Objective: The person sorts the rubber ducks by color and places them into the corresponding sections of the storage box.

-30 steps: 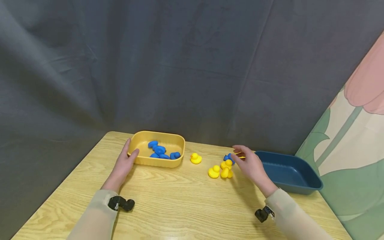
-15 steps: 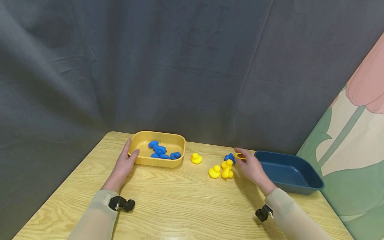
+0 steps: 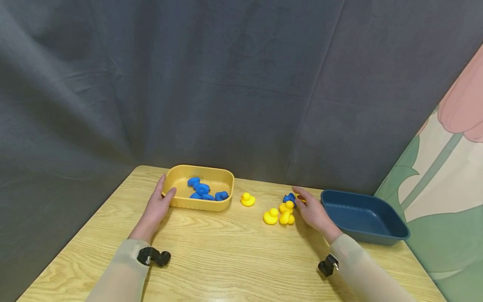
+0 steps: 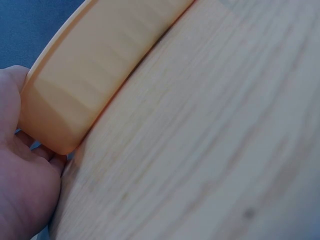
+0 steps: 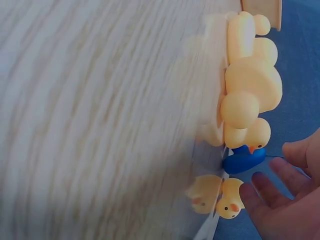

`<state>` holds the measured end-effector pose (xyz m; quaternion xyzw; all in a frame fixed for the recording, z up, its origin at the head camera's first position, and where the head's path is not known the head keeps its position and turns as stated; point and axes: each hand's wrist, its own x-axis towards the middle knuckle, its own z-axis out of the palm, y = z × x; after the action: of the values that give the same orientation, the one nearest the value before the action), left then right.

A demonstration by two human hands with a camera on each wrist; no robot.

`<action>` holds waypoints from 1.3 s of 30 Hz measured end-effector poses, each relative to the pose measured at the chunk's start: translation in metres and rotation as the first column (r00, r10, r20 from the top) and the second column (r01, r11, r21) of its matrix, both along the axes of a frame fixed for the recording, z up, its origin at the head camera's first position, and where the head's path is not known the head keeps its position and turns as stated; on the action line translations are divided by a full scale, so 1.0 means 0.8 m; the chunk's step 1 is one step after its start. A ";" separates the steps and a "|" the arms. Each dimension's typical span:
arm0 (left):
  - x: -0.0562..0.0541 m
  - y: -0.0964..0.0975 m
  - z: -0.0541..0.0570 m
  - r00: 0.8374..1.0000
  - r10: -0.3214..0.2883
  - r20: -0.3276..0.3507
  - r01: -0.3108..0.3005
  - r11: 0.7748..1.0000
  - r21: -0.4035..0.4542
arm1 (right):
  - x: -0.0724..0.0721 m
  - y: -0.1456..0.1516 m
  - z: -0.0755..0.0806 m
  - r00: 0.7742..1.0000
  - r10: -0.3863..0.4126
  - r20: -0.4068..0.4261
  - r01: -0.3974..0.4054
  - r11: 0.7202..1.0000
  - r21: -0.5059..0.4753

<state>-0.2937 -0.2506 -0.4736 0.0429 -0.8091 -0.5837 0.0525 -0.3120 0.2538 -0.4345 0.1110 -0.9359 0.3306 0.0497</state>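
Observation:
My left hand [image 3: 155,205] holds the left end of a yellow bin [image 3: 200,204], thumb at its front corner and fingers along the outer side; in the left wrist view the fingers partly hide behind its wall [image 4: 100,75]. Several blue rubber ducks [image 3: 202,189] lie in the bin. My right hand [image 3: 312,212] hovers by a cluster of ducks, fingers loosely bent, nothing in them. Nearest it are a blue rubber duck [image 3: 289,199], beside yellow rubber ducks [image 3: 286,206], and another yellow duck [image 5: 230,200], overlapped by a fingertip in the right wrist view.
A dark blue bin [image 3: 364,240] stands right of my right hand. One yellow duck [image 3: 247,200] sits apart near the yellow bin, and another [image 3: 270,217] at the cluster's left. A dark grey curtain [image 3: 241,92] hangs behind the wooden table [image 3: 226,260].
My right hand has dipped slightly beside the blue duck, and its wrist has turned a little. The left hand stays on the yellow bin. The view has shifted slightly.

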 end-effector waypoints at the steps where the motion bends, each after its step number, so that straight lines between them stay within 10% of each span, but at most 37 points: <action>1: 0.000 0.000 0.000 1.000 -0.002 0.000 0.002 1.000 0.002 | -0.001 0.000 -0.001 1.000 0.000 0.003 0.000 1.000 0.007; 39: 0.000 -0.001 0.000 1.000 -0.002 0.011 0.002 1.000 -0.003 | -0.005 0.000 -0.016 0.999 -0.033 -0.011 0.033 0.999 -0.004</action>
<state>-0.2939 -0.2510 -0.4732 0.0452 -0.8102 -0.5824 0.0477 -0.3157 0.2541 -0.4472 0.0974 -0.9367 0.3307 0.0607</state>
